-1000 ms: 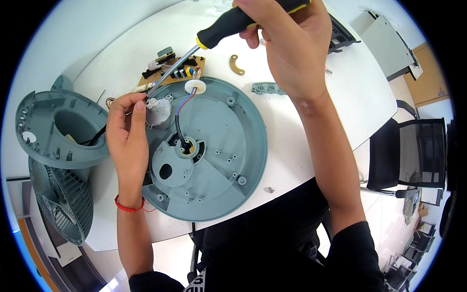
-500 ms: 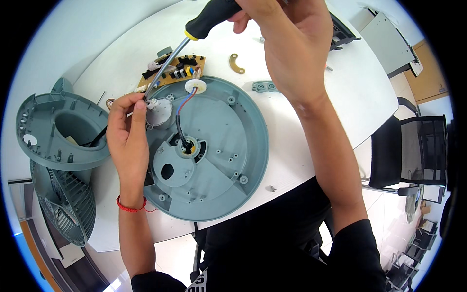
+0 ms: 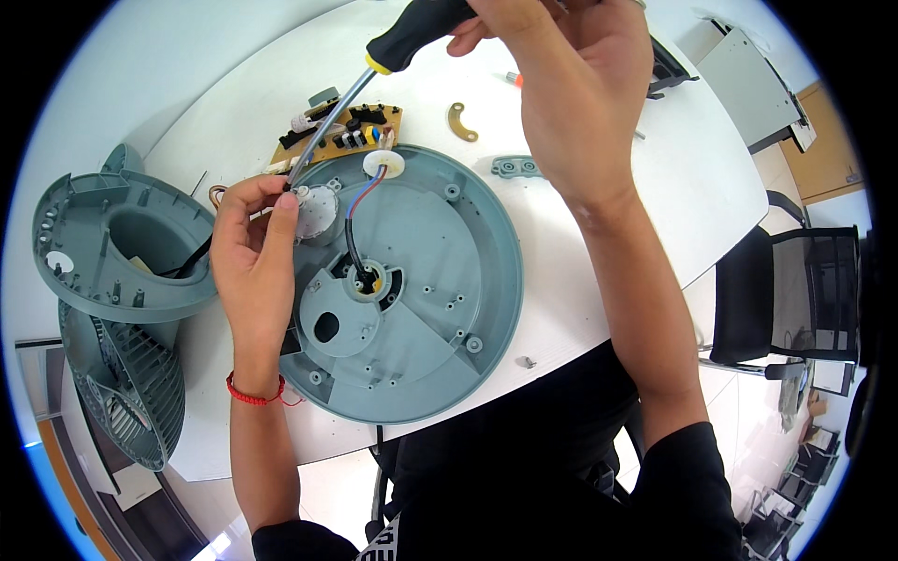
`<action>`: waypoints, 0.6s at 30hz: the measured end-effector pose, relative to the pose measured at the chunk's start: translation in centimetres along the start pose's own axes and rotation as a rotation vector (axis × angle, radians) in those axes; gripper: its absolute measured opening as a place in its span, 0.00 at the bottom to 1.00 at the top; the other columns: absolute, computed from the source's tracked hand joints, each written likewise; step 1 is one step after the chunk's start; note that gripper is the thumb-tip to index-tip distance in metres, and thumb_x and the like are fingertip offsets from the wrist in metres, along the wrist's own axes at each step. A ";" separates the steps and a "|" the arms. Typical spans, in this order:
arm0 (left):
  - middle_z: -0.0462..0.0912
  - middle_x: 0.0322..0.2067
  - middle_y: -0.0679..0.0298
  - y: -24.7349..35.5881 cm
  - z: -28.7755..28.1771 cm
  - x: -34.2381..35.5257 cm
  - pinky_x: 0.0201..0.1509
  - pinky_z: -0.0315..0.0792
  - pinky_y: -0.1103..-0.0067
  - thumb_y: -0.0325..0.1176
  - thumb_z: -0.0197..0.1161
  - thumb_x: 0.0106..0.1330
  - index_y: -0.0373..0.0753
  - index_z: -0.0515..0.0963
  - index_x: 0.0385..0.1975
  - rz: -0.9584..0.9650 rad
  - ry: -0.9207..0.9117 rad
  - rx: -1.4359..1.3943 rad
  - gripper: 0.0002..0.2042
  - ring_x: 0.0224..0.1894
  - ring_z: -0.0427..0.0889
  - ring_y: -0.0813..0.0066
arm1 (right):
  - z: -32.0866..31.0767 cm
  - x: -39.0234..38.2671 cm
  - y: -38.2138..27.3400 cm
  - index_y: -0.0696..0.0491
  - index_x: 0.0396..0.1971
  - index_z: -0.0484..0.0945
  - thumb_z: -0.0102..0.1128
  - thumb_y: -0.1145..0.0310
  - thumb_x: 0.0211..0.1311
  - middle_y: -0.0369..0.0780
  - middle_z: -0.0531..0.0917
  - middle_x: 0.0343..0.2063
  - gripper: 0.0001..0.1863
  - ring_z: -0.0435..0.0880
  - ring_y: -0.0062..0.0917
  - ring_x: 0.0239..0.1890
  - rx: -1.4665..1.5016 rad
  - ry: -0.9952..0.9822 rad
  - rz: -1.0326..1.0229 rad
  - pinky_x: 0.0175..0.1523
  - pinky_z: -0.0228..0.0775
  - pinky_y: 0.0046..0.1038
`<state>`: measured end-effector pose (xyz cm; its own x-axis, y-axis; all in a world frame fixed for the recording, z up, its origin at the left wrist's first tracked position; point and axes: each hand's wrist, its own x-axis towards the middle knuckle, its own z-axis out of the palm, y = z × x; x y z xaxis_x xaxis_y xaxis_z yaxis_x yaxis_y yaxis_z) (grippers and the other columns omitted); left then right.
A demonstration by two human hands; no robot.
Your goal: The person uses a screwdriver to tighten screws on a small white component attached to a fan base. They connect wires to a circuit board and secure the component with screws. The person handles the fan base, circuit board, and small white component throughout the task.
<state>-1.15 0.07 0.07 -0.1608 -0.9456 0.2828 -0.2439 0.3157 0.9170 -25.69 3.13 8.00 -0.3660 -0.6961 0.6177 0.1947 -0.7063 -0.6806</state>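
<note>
Slanting tip down-left, the screwdriver (image 3: 378, 64) fills the right hand's (image 3: 582, 103) grip; left hand's (image 3: 254, 245) hold unclear.

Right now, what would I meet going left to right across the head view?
Grey-green plastic housing with oval opening, left hand, round silvery motor, white disc trailing red-blue wires, curved brass-coloured strip, black mesh-backed chair.

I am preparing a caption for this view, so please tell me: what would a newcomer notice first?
The large round grey-green base dominates the middle of the picture. Towards the top, the right hand has a black-and-yellow screwdriver in its grip, the shaft slanting down to the left hand. At far left, a grey-green housing has a wide oval opening.
</note>
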 end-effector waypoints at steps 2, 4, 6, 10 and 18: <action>0.81 0.42 0.67 0.1 0.1 0.0 0.44 0.73 0.85 0.27 0.63 0.74 0.35 0.79 0.49 0.001 -0.011 -0.009 0.08 0.39 0.78 0.85 | -0.3 0.0 -0.1 0.64 0.60 0.62 0.67 0.76 0.67 0.43 0.79 0.44 0.28 0.83 0.21 0.42 0.011 0.000 -0.016 0.39 0.80 0.19; 0.82 0.44 0.66 -0.1 0.0 0.1 0.48 0.72 0.85 0.28 0.62 0.75 0.35 0.78 0.49 -0.010 -0.026 -0.012 0.08 0.43 0.78 0.84 | -0.5 0.0 0.0 0.64 0.60 0.62 0.67 0.76 0.67 0.43 0.79 0.44 0.27 0.83 0.21 0.42 0.041 -0.011 -0.040 0.39 0.80 0.20; 0.84 0.49 0.65 -0.4 -0.3 0.1 0.56 0.70 0.85 0.28 0.60 0.76 0.35 0.78 0.51 -0.033 -0.047 -0.010 0.09 0.50 0.78 0.83 | -0.7 0.1 0.4 0.64 0.60 0.62 0.67 0.76 0.68 0.43 0.79 0.44 0.27 0.83 0.21 0.42 0.041 -0.020 -0.066 0.40 0.80 0.20; 0.83 0.47 0.65 -0.4 -0.2 0.1 0.52 0.71 0.85 0.28 0.60 0.76 0.34 0.78 0.51 -0.014 -0.031 -0.009 0.09 0.46 0.78 0.84 | -1.4 0.5 1.5 0.65 0.60 0.62 0.66 0.76 0.68 0.43 0.80 0.45 0.27 0.83 0.21 0.42 0.016 -0.038 -0.107 0.40 0.80 0.20; 0.83 0.48 0.67 -0.5 -0.3 0.1 0.54 0.69 0.86 0.29 0.58 0.77 0.35 0.78 0.52 -0.010 -0.059 0.007 0.09 0.48 0.77 0.85 | -2.0 0.8 2.1 0.65 0.64 0.63 0.63 0.76 0.70 0.43 0.80 0.48 0.27 0.82 0.21 0.45 -0.020 -0.097 -0.187 0.45 0.81 0.21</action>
<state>-0.78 -0.23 -0.26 -0.2143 -0.9426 0.2562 -0.2527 0.3069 0.9176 -27.40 1.39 6.27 -0.3044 -0.5626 0.7687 0.1132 -0.8226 -0.5572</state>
